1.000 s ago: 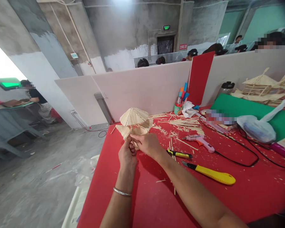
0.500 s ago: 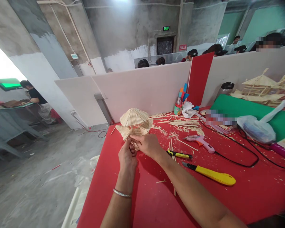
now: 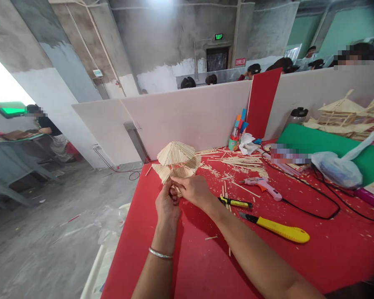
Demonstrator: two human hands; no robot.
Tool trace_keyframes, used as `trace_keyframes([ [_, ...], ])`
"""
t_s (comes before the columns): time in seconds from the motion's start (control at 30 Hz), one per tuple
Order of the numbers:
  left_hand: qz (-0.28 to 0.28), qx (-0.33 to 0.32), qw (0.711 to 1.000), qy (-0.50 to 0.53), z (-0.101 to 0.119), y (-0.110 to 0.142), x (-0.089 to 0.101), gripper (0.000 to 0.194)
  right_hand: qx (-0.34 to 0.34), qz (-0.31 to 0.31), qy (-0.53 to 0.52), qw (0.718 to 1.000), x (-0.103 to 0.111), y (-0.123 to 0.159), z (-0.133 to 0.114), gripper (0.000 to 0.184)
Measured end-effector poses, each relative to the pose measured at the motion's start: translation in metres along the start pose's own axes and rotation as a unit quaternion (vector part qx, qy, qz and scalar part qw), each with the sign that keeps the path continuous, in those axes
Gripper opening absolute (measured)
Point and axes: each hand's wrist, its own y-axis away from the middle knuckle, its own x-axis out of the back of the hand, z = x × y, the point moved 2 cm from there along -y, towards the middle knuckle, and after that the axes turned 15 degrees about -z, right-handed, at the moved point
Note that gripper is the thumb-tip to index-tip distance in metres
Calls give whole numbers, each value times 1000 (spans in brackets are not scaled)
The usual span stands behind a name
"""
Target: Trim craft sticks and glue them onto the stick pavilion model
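Note:
A small pavilion model (image 3: 176, 154) built of thin wooden sticks, with two tiers of roof, stands upright near the left edge of the red table (image 3: 202, 261). At its near side, my left hand (image 3: 168, 203) is closed, fingertips pinched together just under the lower roof. My right hand (image 3: 191, 189) is closed too, its index finger stretched along the lower roof's front edge. Both hands touch the model's front. Whatever small piece may sit between the fingertips is hidden by the fingers.
Right of my hands lie a pink glue gun (image 3: 263, 186) with a black cord, a small yellow-black cutter (image 3: 237, 203) and a yellow utility knife (image 3: 280, 229). Loose sticks (image 3: 239, 160) are scattered behind. A white partition (image 3: 190, 116) borders the table. Another stick model (image 3: 343, 110) stands far right.

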Motion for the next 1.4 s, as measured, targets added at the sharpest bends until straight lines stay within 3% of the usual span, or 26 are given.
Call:
trace_keyframes([
  [1.4,-2,-4,1000,-1,-2,1,0,33,-5,0,-15,1000,-1,1,0,34],
])
